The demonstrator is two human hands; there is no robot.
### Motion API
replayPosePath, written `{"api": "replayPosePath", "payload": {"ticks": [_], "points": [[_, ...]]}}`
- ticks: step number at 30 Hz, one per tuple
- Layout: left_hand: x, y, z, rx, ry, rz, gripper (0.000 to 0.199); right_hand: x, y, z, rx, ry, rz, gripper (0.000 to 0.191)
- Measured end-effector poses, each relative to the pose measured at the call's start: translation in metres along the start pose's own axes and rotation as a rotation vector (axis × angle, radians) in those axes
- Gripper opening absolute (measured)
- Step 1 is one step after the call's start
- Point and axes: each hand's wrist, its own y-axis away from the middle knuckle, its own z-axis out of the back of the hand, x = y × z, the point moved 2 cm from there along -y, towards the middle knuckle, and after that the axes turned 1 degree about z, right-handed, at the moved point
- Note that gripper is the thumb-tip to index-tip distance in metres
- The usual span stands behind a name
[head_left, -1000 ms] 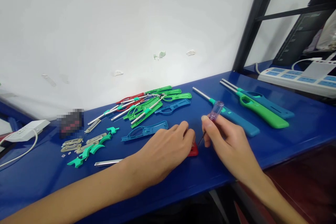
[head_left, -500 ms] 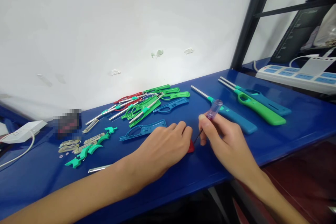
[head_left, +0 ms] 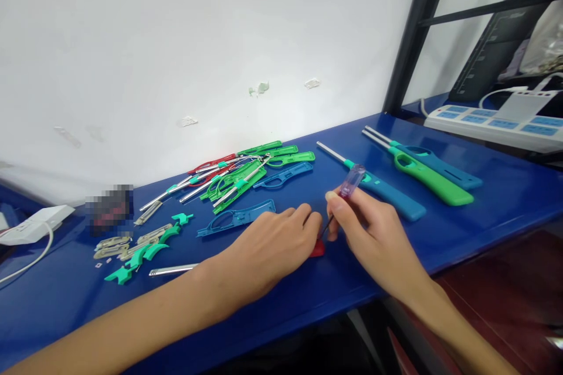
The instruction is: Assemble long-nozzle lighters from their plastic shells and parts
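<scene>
My left hand (head_left: 281, 246) is wrapped over a red lighter (head_left: 317, 248) lying on the blue table; only its red end shows, and the rest is under my palm. A metal tube (head_left: 173, 270) sticks out on the left below my forearm. My right hand (head_left: 367, 220) pinches a screwdriver with a clear purple handle (head_left: 353, 180), its dark shaft slanting down to the red end. Behind my left hand lies an open blue shell half (head_left: 237, 217). A whole blue lighter (head_left: 396, 196) rests just beyond my right hand.
Green, red and blue shells with metal tubes (head_left: 240, 179) lie near the wall. Teal triggers (head_left: 156, 251) and pale inner parts (head_left: 152, 234) sit at the left. Green (head_left: 440, 185) and blue lighters, a power strip (head_left: 492, 123) and a black rack post (head_left: 411, 29) are on the right.
The view has shifted slightly. The screwdriver's tip is a little closer to the red end, and more of the metal tube shows beside my left forearm.
</scene>
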Motion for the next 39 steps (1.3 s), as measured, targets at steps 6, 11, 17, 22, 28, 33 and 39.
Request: {"api": "replayPosePath", "payload": {"ticks": [6,11,17,22,28,33,39], "points": [[0.003,0.003,-0.014,-0.179,0.124,0.026,0.02,-0.002,0.0,0.001,0.009,-0.004,-0.003,0.043],[0.0,0.007,-0.019,-0.266,0.286,0.073,0.014,-0.002,0.001,0.001,0.014,0.001,0.01,0.04],[-0.003,0.01,-0.021,-0.38,0.467,0.069,0.021,-0.001,0.001,0.0,0.021,0.007,0.013,0.04],[-0.002,0.01,-0.03,-0.449,0.751,0.093,0.018,0.002,0.002,0.002,0.009,0.004,0.027,0.04],[-0.001,0.009,-0.038,-0.503,0.911,0.126,0.018,0.004,0.005,0.003,-0.048,-0.01,0.034,0.038],[-0.003,0.008,-0.039,-0.552,0.933,0.136,0.017,0.003,0.006,0.003,-0.064,-0.01,0.048,0.037],[-0.004,0.009,-0.039,-0.613,0.957,0.111,0.016,0.001,0.006,0.004,-0.083,-0.008,0.102,0.033]]}}
